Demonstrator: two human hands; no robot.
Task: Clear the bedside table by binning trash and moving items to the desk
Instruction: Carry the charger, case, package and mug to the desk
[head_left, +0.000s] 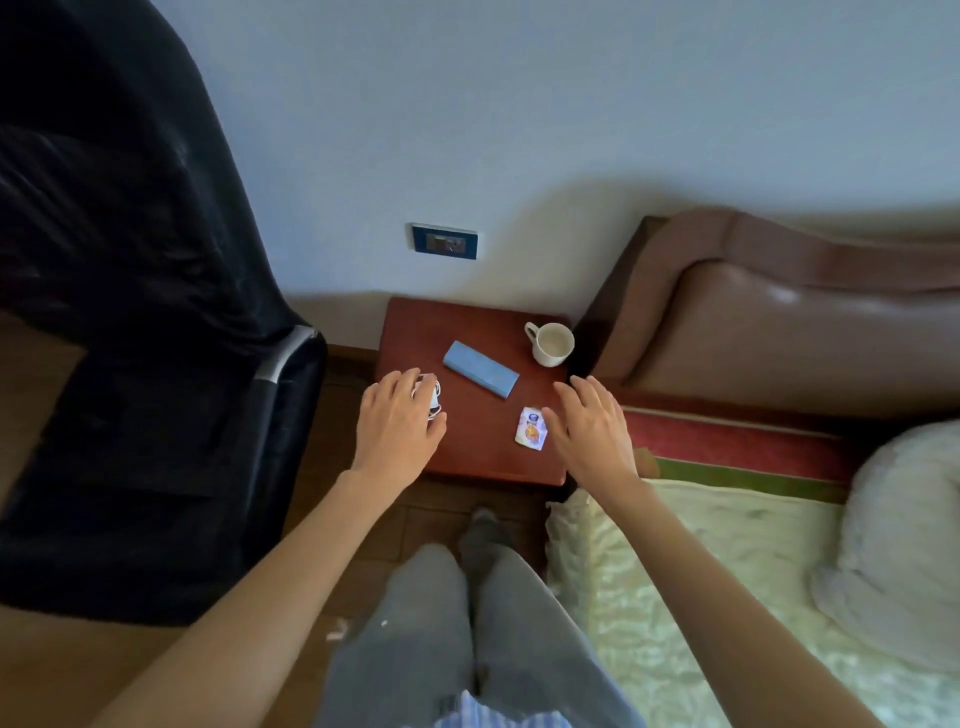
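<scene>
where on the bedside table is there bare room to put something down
The back-left corner of the table, between the wall, the blue case and the cup, is bare. So is the front edge below the wrapper. The left edge is crowded by the left hand over a white cable; the right hand covers the right edge.

On the reddish-brown wooden tabletop (470, 452), a pale blue rectangular case (480, 369) lies between the hands, a cream ceramic mug (551, 344) beyond the right hand (589, 428), a white crumpled wrapper printed orange and blue (531, 427) just left of it, and a white cord bundle (431, 397) under the left hand (397, 428).
</scene>
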